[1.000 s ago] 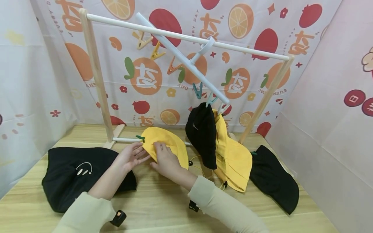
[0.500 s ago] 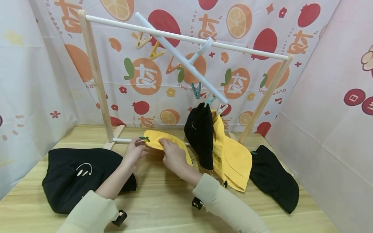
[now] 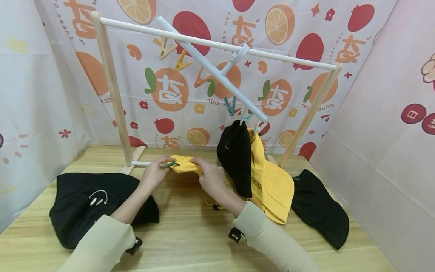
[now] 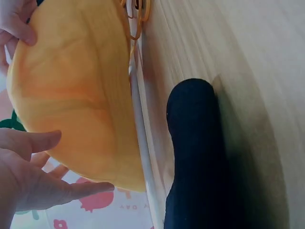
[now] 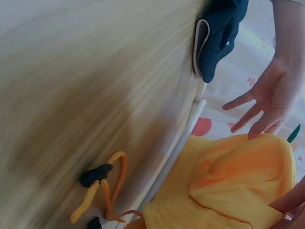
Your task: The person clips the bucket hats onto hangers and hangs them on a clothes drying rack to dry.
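A yellow bucket hat [image 3: 185, 165] with a small green leaf is held up off the table by both hands. My left hand [image 3: 157, 174] touches its leaf-side edge; in the left wrist view this hand [image 4: 38, 174] has its fingers fairly straight and spread, with the thumb across the yellow cloth [image 4: 81, 95]. My right hand [image 3: 212, 179] pinches the other side, and its thumb presses the crown in the left wrist view. From the hat dangles a yellow cord [image 5: 114, 191] with a black toggle [image 5: 96, 174].
A wooden rack [image 3: 113, 87] carries a pale blue hanger [image 3: 217, 71] with several coloured clips. A black hat [image 3: 235, 158] and another yellow hat [image 3: 268, 181] hang from it. Black hats lie at left [image 3: 85, 204] and right [image 3: 317, 207]. Printed cloth backs the table.
The yellow hat has been lifted and tipped, so its crown looks foreshortened from the head. My right hand has shifted right and up; my left hand has moved up to the leaf.
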`<state>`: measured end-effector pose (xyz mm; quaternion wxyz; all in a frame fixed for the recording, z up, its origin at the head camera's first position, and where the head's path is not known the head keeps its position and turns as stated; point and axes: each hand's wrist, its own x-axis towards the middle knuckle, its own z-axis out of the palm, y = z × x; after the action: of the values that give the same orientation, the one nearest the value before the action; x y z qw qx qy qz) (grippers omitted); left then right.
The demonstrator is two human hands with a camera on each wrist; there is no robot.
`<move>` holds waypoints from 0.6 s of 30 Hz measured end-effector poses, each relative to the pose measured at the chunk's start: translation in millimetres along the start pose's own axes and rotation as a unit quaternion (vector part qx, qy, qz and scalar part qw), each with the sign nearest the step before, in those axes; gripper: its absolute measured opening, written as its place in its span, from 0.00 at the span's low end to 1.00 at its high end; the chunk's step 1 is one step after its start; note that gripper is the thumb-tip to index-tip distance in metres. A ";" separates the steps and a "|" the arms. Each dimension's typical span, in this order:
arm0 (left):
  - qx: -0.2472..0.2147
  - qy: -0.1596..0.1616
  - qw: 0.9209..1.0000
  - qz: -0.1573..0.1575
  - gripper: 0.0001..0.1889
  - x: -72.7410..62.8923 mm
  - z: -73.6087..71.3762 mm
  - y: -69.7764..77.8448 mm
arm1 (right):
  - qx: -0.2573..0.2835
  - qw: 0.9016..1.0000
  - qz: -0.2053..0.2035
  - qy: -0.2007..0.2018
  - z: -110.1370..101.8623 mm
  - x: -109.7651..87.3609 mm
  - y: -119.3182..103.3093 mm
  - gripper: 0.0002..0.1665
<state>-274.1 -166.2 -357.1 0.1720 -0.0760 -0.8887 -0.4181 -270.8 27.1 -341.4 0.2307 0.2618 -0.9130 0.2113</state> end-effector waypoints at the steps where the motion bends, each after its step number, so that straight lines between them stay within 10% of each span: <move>1: -0.001 -0.001 1.000 -0.006 0.14 0.4 -0.9 -0.2 | 0.007 1.000 0.004 0.003 -1.9 0.4 -0.2 0.29; 10: -0.012 -0.001 1.000 0.007 0.14 4.3 -16.3 4.1 | 0.113 0.992 0.063 -0.006 -32.7 14.5 -1.9 0.26; 18: -0.095 -0.157 0.978 0.103 0.18 3.2 -37.9 -0.3 | 0.231 0.971 0.042 -0.042 -60.6 26.5 9.1 0.26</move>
<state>-268.0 -195.5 -333.8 0.0649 -0.2479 -0.8483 -0.4634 -277.2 54.8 -281.0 0.1163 0.2782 -0.8586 0.4147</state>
